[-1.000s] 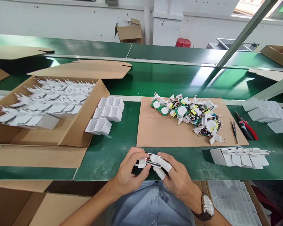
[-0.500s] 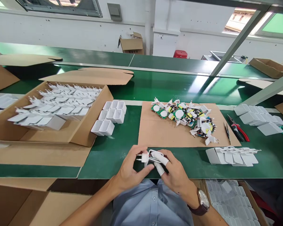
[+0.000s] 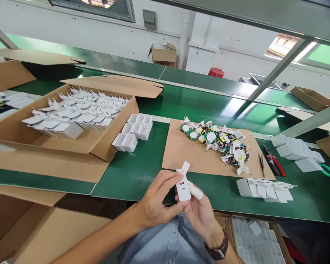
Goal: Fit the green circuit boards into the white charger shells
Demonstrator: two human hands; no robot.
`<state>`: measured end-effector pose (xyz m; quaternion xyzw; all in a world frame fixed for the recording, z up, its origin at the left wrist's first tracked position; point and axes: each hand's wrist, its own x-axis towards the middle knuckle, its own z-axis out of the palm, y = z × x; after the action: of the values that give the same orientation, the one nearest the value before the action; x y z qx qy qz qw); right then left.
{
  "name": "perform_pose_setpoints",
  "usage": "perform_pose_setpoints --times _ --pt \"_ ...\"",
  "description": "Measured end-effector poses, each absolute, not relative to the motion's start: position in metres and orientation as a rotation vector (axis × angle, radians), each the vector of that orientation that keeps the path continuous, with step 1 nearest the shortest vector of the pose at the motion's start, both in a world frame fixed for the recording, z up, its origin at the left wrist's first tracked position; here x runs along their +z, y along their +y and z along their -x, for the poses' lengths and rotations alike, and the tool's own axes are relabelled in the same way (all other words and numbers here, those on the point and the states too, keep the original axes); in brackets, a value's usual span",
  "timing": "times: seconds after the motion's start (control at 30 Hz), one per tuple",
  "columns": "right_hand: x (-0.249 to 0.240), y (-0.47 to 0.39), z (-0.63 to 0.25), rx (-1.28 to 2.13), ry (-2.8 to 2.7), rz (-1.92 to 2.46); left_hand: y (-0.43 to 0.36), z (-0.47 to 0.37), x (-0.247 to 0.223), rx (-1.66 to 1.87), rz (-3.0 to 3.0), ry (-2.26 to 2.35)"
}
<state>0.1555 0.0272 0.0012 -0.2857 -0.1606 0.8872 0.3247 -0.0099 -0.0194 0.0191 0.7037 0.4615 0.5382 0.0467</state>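
Both hands hold one white charger (image 3: 183,190) above the table's front edge. Its face with a red port and a dark slot points toward the camera, and a white flat piece sticks up at its top. My left hand (image 3: 159,198) pinches it from the left, fingers at its upper part and thumb near the bottom. My right hand (image 3: 202,212), with white finger covers and a watch on the wrist, supports it from the right and behind. Beyond them, circuit boards with white plugs (image 3: 217,139) lie heaped on a cardboard sheet (image 3: 178,157).
Left, a cardboard box (image 3: 101,145) holds rows of white chargers; white open cases (image 3: 129,142) stand beside it. Right are tweezers (image 3: 261,164), red-black pliers (image 3: 275,161), a charger row (image 3: 266,190), more cases (image 3: 297,148) and green tape (image 3: 328,170). A carton of white cases (image 3: 253,238) sits below.
The charger has been turned upright, so its port face now shows. My left hand's fingers have closed in around it. The camera view has tilted and shifted slightly.
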Motion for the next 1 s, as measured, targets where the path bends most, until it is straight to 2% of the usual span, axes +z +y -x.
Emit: perform_pose_setpoints --times 0.3,0.4,0.5,0.63,0.7,0.83,1.0 --pt "-0.002 0.027 -0.157 2.333 -0.494 0.722 -0.02 0.009 0.018 1.68 -2.166 1.384" --pt "-0.007 0.032 -0.162 2.232 -0.71 0.776 -0.021 0.014 0.017 1.631 -2.142 1.356" --pt "-0.01 0.043 -0.177 1.825 -1.274 0.829 -0.022 0.022 0.013 1.535 -2.028 1.402" --pt "-0.006 0.055 -0.2 0.88 -2.091 0.784 -0.019 0.036 0.013 1.395 -1.785 1.554" --pt "-0.004 0.057 -0.206 0.549 -2.307 0.743 -0.015 0.04 0.016 1.312 -1.754 1.506" --pt "-0.009 0.055 -0.205 0.322 -2.38 0.704 -0.005 0.04 0.027 1.21 -1.78 1.334" --pt "-0.024 0.05 -0.202 0.392 -2.234 0.768 0.006 0.027 0.034 1.22 -1.892 1.316"
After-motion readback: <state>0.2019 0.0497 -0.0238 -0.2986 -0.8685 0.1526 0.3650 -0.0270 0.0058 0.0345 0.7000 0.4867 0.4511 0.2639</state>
